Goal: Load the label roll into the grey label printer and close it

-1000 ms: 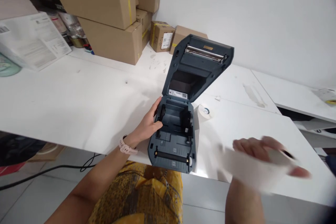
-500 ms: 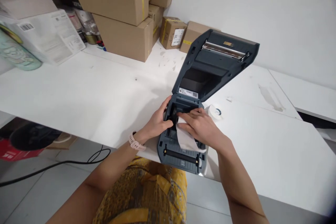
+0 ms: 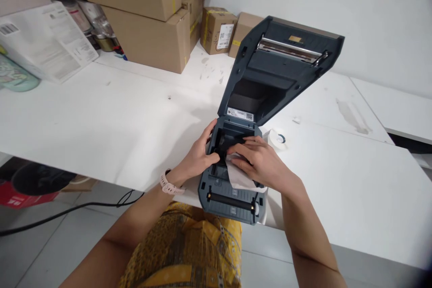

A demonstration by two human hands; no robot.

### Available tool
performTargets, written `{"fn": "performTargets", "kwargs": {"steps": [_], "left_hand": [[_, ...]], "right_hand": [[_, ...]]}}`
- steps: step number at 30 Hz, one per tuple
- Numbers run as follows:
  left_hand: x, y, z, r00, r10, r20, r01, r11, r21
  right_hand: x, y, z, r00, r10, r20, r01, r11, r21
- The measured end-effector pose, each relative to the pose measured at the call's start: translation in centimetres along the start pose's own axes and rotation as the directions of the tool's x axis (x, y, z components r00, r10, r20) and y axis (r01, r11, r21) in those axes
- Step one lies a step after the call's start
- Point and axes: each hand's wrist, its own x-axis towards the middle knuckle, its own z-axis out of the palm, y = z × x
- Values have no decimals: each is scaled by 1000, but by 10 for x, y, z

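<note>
A dark grey label printer [image 3: 232, 210] stands at the table's front edge with its lid [image 3: 286, 67] raised. My left hand [image 3: 197, 157] grips the left wall of its base, thumb over the inner side and fingers outside. Inside the bay, my right hand [image 3: 259, 162] is closed on a roll of white label paper [image 3: 238, 175]. Its loose end hangs toward the black roller [image 3: 231, 200] at the front. The hand hides most of the roll, so I cannot tell how it sits on the holders.
Another white label roll [image 3: 277, 139] lies on the white table [image 3: 135, 112] just right of the printer. Cardboard boxes [image 3: 148, 36] are stacked at the back left, near a white carton [image 3: 47, 40] and a green bottle [image 3: 16, 74]. A black cable [image 3: 74, 211] runs below the table.
The view has shifted slightly. My right hand has stayed in the bay with the paper roll, and the loose paper end lies a little differently. My left hand keeps its hold.
</note>
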Motion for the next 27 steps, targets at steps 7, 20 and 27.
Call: {"fn": "performTargets", "kwargs": {"steps": [7,20,27], "left_hand": [[0,2,0,1000,-12,2,12,1000,-6],[1,-2,0,1000,21,4,-21,1000,16],[2,-6,-1,999,54,-8,-54,998,11]], "right_hand": [[-36,-25,-5,998,-64,21,61,990,129],[-65,-54,20,990,-40,-134,34,998,-48],[-77,-69,25,982,-73,-174,90,991,95]]}}
